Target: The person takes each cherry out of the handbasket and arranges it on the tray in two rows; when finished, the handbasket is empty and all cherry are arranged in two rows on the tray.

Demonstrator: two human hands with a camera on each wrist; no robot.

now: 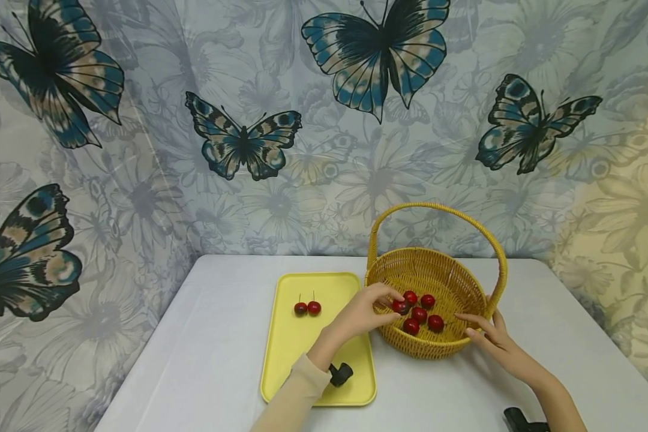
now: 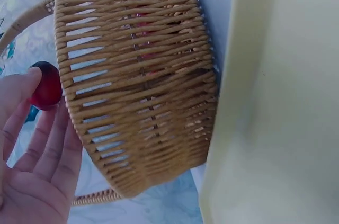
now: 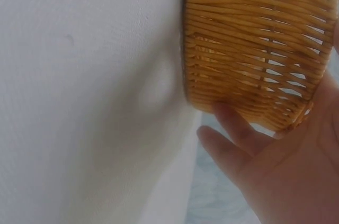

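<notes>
My left hand (image 1: 368, 307) reaches over the left rim of a yellow woven basket (image 1: 467, 282). Its thumb and fingertips pinch a dark red cherry (image 2: 46, 86), seen just beyond the rim in the left wrist view. Inside the basket, several red cherries (image 1: 435, 324) lie together on the bottom. My right hand (image 1: 497, 345) holds the basket's right side near the foot of the tall handle (image 1: 437, 205), thumb and index finger over the rim. In the right wrist view, other fingers (image 3: 238, 128) rest along the outer wall.
A yellow tray (image 1: 286, 360) lies left of the basket, with two stemmed cherries (image 1: 314, 308) near its far end. Both stand on a white table (image 1: 194, 360) against a butterfly-patterned backdrop (image 1: 237, 216). Black mounts sit at the left wrist (image 1: 341, 374) and right wrist (image 1: 518, 420).
</notes>
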